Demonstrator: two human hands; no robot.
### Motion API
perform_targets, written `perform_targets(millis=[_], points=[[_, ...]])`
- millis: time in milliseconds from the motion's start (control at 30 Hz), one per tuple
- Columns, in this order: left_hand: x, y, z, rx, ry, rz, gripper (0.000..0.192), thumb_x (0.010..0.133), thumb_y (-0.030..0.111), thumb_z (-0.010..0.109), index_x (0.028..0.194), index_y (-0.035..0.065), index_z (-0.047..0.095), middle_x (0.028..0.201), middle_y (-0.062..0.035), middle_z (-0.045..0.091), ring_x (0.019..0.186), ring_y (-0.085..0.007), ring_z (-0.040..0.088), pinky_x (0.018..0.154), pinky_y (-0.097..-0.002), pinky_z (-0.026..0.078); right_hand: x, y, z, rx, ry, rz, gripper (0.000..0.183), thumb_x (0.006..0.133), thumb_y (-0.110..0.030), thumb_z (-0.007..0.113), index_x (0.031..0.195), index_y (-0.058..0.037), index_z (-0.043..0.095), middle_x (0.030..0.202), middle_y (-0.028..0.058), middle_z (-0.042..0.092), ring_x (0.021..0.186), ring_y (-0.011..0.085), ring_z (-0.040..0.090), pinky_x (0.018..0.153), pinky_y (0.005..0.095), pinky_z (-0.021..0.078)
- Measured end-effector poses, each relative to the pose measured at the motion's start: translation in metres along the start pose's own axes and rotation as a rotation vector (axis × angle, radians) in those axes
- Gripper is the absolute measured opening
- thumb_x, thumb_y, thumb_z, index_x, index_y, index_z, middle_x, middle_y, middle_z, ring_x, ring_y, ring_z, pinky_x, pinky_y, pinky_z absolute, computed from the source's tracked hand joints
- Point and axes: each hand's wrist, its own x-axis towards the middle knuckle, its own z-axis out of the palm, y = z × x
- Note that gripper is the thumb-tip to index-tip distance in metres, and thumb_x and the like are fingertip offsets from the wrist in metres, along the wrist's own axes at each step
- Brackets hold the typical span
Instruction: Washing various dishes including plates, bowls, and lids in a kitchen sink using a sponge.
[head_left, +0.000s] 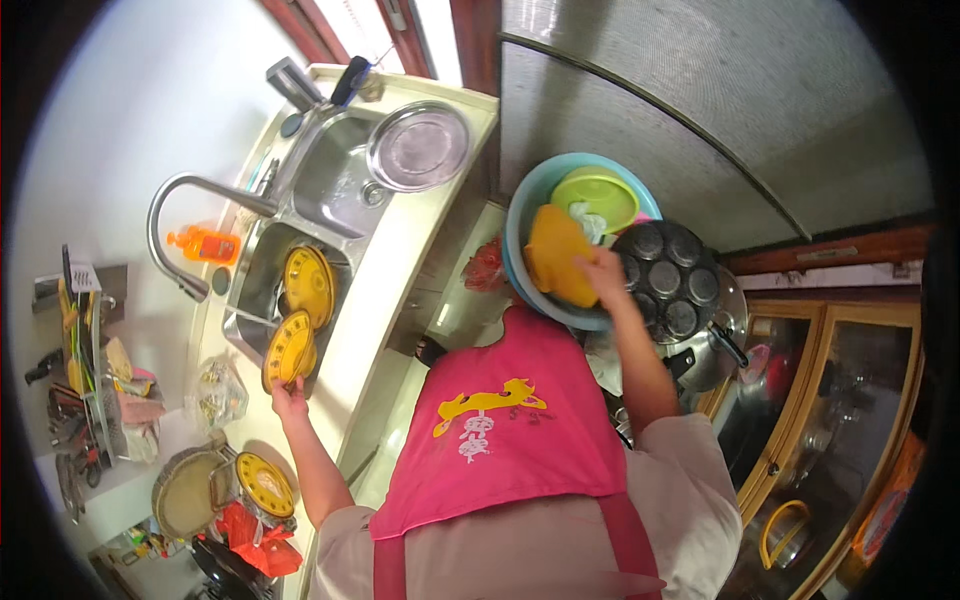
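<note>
My left hand (291, 399) grips the rim of a yellow patterned plate (289, 349), tilted over the near edge of the sink basin. Another yellow patterned plate (309, 281) rests in that steel basin (262, 247), under the curved faucet (180, 187). At the right, my right hand (602, 274) is blurred at the edge of an orange-yellow cloth or flexible item (559, 251), over a large blue plastic basin (525, 191). A lime-green plastic bowl (600, 196) and a crumpled whitish piece (587, 223) lie in the blue basin, beside the orange-yellow item.
A round metal lid or tray (420, 146) lies across the second sink basin's edge. An orange soap bottle (206, 245) stands behind the sink. A black pan with round moulds (665, 279) sits right of the blue basin. Another yellow plate (265, 484) and a red bag (259, 540) are at lower left.
</note>
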Motion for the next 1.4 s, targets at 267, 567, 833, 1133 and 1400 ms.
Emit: perform_targets(millis=[267,567,833,1133,1400], points=[[0.014,0.025,-0.009,0.141,-0.017,0.018,0.027,0.082,0.006,0.054,0.106,-0.0049,0.055,0.098,-0.0151,0.063,0.079,-0.0248,0.066,0.062,-0.0368,0.059,0.001,-0.116,-0.001,0.682,0.195,-0.028,0.029,0.089,-0.008,0.061,0.115,0.0035,0.059,0.108,0.0094,0.065,0.093,0.0179,0.064,0.083,0.0304,0.0496],[0.076,0.007,-0.012,-0.079,-0.23,0.015,0.031,0.077,0.0,0.055,0.107,0.0007,0.049,0.102,-0.012,0.058,0.087,-0.0246,0.063,0.072,-0.0402,0.058,0.116,-0.166,0.228,-0.681,-0.024,-0.841,0.024,0.083,-0.007,0.061,0.108,-0.0054,0.063,0.094,0.015,0.067,0.087,0.0315,0.064,0.08,0.0375,0.0491],[0.096,0.013,0.014,-0.216,-0.353,-0.005,0.034,0.079,-0.002,0.054,0.112,0.0009,0.049,0.098,-0.0105,0.062,0.08,-0.0214,0.065,0.063,-0.0347,0.058,0.158,-0.145,0.283,-1.122,-0.004,-0.914,0.034,0.076,-0.007,0.061,0.11,-0.0093,0.061,0.112,0.0103,0.062,0.109,0.0272,0.056,0.092,0.0466,0.0415],[0.064,0.071,0.07,0.1,-0.236,0.103,0.018,0.082,0.006,0.058,0.098,-0.0028,0.055,0.084,-0.0153,0.065,0.062,-0.0227,0.067,0.05,-0.0312,0.058,0.019,-0.203,0.506,-0.629,-0.929,-1.32,0.065,0.079,-0.033,0.07,0.133,-0.0074,0.044,0.127,0.018,0.053,0.124,0.0309,0.047,0.105,0.0446,0.0328],[0.067,0.073,0.097,0.639,0.053,0.762,0.046,0.099,0.033,0.042,0.137,0.0072,0.043,0.142,-0.0149,0.041,0.132,-0.0296,0.039,0.107,-0.0358,0.031,0.017,-0.243,0.674,-0.072,-1.016,-0.422,0.019,0.082,-0.012,0.063,0.098,-0.0013,0.063,0.084,0.0172,0.067,0.069,0.0283,0.066,0.064,0.035,0.0514]])
